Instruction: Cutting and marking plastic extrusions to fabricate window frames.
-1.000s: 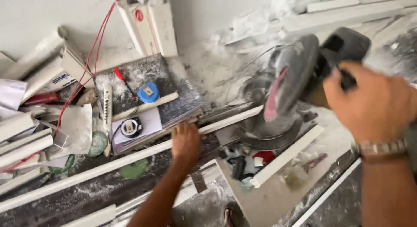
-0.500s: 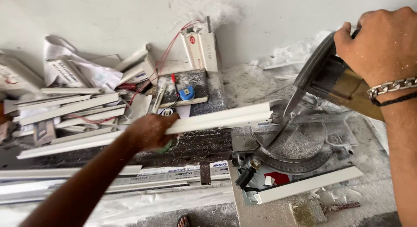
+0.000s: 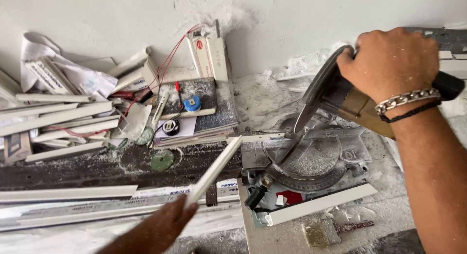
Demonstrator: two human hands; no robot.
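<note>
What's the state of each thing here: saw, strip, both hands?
Mitre saw: head raised, blade clear of the bed.
White strip: lifted, angled, off the saw.
Left hand: gripping the strip's near end.
Right hand: closed on the saw handle.

1 head-worn view looks steeply down, close over the mitre saw (image 3: 311, 161) against the wall (image 3: 121, 20).

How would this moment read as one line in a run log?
left hand: holds white strip, tilted | right hand: grips saw handle | blade: raised | saw base: dusty
</note>
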